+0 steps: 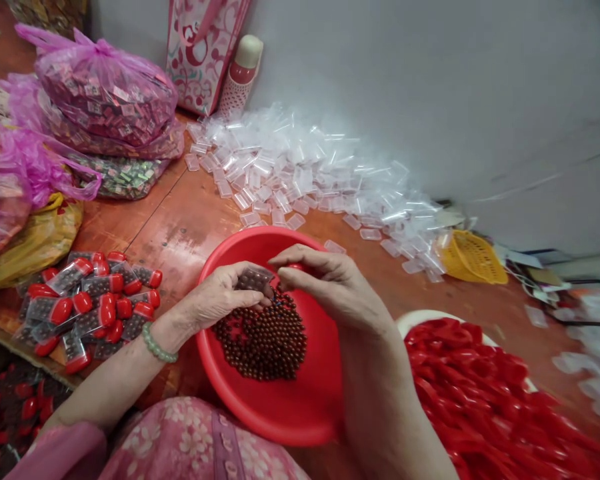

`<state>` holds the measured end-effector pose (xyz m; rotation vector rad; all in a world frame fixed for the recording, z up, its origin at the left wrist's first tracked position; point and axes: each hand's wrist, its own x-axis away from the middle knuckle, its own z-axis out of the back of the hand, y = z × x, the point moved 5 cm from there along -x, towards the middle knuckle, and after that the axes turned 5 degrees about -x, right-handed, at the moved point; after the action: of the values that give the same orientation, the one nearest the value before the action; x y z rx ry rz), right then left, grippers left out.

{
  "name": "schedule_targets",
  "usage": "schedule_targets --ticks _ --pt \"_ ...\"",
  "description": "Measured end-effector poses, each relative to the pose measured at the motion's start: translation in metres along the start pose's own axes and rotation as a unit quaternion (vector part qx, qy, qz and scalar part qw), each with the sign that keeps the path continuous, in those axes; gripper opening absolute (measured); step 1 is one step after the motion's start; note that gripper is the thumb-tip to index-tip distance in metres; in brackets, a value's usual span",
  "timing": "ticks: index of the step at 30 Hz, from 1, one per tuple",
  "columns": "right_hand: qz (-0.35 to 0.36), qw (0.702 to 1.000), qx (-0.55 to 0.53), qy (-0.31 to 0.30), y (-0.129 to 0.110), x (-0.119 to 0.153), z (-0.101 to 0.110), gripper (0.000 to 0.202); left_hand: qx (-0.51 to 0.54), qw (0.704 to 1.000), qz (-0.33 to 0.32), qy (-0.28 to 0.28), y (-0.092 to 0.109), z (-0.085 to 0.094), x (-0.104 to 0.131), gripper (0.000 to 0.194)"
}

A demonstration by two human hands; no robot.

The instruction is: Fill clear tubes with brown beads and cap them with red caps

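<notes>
Over a red basin (215,373), my left hand (225,293) grips a small clear plastic case (253,280) filled with dark brown balls. My right hand (333,283) is closed beside the case's end, pinching a red plastic cap (296,267) that is mostly covered by the fingers. A small gap seems to separate cap and case. Below both hands, a heap of shiny brown balls (265,340) lies in the basin. To the left, a pile of filled cases with red caps (100,303) rests on the wooden table.
Loose clear cases (300,177) lie heaped along the wall. A white tub (410,322) of red caps (480,393) stands at right. Pink bags of small packets (110,93), a patterned bag (200,60), a bottle (241,73) and a yellow basket (473,257) are farther back.
</notes>
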<state>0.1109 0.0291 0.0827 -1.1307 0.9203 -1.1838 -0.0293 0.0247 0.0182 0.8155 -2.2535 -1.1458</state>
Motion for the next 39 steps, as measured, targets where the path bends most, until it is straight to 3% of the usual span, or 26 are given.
schedule_targets --ticks 5,9,12,16,22,25,30,34,36,39 --pt "-0.007 0.978 -0.165 0.131 0.013 0.000 -0.003 0.020 0.020 1.000 0.010 0.005 -0.001 -0.001 0.000 0.030" --pt "0.031 0.969 -0.112 0.219 0.015 0.003 -0.024 0.025 0.015 1.000 -0.007 0.015 0.001 -0.001 -0.001 0.028" --pt "0.026 0.968 -0.069 0.239 0.018 0.007 -0.042 0.031 0.018 0.999 -0.022 0.020 0.001 -0.002 -0.003 0.026" --pt "0.036 0.974 -0.020 0.225 0.021 0.011 -0.050 0.034 0.023 0.999 -0.016 0.025 -0.001 -0.003 -0.003 0.033" --pt "0.032 0.982 0.027 0.184 0.024 0.011 -0.044 0.033 0.022 0.998 -0.019 0.047 0.001 -0.001 -0.002 0.028" --pt "0.061 0.982 0.100 0.148 0.021 0.010 -0.041 0.031 0.028 0.998 -0.018 0.048 0.002 -0.001 -0.002 0.025" --pt "0.164 0.948 0.267 0.061 0.013 0.011 -0.039 0.034 -0.006 0.999 -0.006 0.052 0.000 0.000 -0.003 0.011" --pt "0.181 0.929 0.322 -0.010 0.013 0.013 -0.040 0.056 -0.049 0.997 0.027 0.057 -0.004 0.001 -0.003 0.001" --pt "0.175 0.916 0.360 -0.020 0.014 0.014 -0.042 0.069 -0.040 0.997 0.035 0.052 -0.005 0.001 -0.004 0.003" --pt "0.186 0.882 0.433 -0.008 0.017 0.015 -0.047 0.071 -0.001 0.998 0.029 0.048 -0.005 0.000 -0.006 0.002"
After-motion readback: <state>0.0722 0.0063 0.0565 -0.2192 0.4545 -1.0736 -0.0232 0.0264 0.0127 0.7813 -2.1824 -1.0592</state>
